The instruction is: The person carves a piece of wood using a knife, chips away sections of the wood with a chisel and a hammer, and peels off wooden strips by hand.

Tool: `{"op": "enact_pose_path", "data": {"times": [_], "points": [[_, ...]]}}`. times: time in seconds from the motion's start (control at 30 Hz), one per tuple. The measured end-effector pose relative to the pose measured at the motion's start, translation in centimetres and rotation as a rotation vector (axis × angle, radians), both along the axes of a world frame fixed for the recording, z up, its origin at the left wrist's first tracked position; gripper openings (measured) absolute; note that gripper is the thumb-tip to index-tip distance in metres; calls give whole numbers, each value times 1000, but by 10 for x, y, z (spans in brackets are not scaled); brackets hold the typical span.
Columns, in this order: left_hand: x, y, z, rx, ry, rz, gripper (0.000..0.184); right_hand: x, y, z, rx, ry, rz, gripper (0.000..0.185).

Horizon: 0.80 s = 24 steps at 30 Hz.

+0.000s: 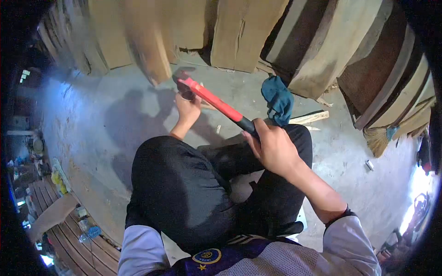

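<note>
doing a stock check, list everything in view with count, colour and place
Hammer-like tool: one, red and black, upper centre
Cloth: one, dark teal, right of tool
Boards: several, brown, far side
Wood scraps: several, pale, beside cloth
Broom: one, tan, right
Slatted platform: one, brown, lower left
Bottle: one, blue, on platform
Floor: one, grey, middle
Clutter: uncountable, mixed, side edges
Shirt: one, pale and dark, bottom
Legs: two, black trousers, lower centre
Left hand: one, bare, by tool's head, grasp unclear
Right hand: one, bare, around tool's black grip

It looks like a woodworking workshop, with upright boards (235, 37), wood scraps (311, 117) and a grey floor (338, 147)
</note>
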State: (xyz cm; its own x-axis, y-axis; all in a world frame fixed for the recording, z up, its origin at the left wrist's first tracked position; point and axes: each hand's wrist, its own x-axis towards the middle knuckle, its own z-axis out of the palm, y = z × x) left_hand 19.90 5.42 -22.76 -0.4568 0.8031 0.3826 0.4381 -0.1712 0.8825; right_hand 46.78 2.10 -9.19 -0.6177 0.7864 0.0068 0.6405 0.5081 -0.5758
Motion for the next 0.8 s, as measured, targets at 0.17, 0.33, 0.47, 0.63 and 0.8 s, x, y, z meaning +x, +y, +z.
{"op": "enact_pose_path", "data": {"times": [0.17, 0.33, 0.47, 0.63, 0.8], "points": [[-12, -1, -27, 14, 98, 40, 11, -4, -4, 39, -42, 165, -33, 31], [-6, 0, -19, 50, -114, -42, 21, -7, -1, 3, -10, 44, 25, 33], [-5, -6, -24, 37, -133, -42, 22, -9, -6, 28, -53, 20, 19, 35], [-11, -6, -32, 39, -145, -58, 21, -3, -8, 11, -57, 93, 45, 34], [-9, -1, -23, 51, -88, -66, 25, -4, 3, 42, -27, 86, 27, 33]]}}
